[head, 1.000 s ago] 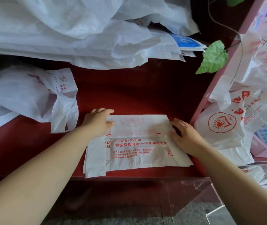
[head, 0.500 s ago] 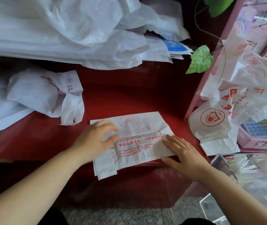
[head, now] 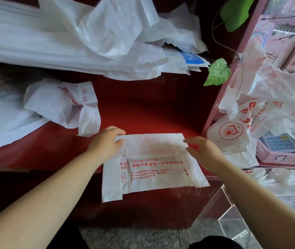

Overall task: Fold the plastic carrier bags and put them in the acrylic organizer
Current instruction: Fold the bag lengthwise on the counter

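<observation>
The acrylic organizer point(head: 233, 221) is cut by the bottom edge; bags point(head: 268, 97) half hide the calculator point(head: 276, 141).

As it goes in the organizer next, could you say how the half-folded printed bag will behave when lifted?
Probably floppy: the folded bag is thin, creased film, so it may sag and unfold. Likely very light, being translucent. It could slide on the smooth red counter.

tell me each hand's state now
Left hand: pinches the bag at its top left corner.
Right hand: curled at the bag's right edge, grip cannot be told.
</observation>
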The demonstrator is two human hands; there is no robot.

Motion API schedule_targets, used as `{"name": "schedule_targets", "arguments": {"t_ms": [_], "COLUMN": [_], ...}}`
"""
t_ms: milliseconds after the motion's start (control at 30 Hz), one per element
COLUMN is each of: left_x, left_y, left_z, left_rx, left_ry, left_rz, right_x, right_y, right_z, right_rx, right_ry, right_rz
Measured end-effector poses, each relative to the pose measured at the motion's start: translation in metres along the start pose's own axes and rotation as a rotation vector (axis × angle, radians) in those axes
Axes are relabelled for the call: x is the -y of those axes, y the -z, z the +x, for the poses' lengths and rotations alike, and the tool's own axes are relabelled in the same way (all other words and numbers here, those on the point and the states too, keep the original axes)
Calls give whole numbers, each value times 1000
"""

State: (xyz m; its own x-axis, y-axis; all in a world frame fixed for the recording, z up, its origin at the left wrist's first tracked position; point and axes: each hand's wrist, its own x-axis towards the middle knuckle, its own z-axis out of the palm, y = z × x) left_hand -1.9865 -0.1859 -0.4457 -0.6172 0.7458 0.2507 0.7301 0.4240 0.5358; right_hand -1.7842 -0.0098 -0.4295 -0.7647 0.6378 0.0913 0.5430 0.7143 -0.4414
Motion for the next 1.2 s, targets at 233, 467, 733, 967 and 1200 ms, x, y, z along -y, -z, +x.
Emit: {"name": "schedule_targets", "arguments": {"t_ms": [233,467,733,967,1200], "left_x": [29,36,27,13,4], "left_y": [-10,-10,10,12,18], "left_z": [29,33,37,40,43], "left_rx": [11,6,13,7,-48], "left_ry": [152,208,375,513,503], "left_rz": [24,-193,-722,-1122,-1259], "right_x": [-3,-9,-6,-8,-10], "right_y": [-18,-22,-12,-9,-4], "right_z": [66,80,82,79,78], "right_rx": [126,93,64,176,198], "right_ry": [-82,-72,-146,-229,-96], "right_rz": [9,-38,558,1144,1265]}}
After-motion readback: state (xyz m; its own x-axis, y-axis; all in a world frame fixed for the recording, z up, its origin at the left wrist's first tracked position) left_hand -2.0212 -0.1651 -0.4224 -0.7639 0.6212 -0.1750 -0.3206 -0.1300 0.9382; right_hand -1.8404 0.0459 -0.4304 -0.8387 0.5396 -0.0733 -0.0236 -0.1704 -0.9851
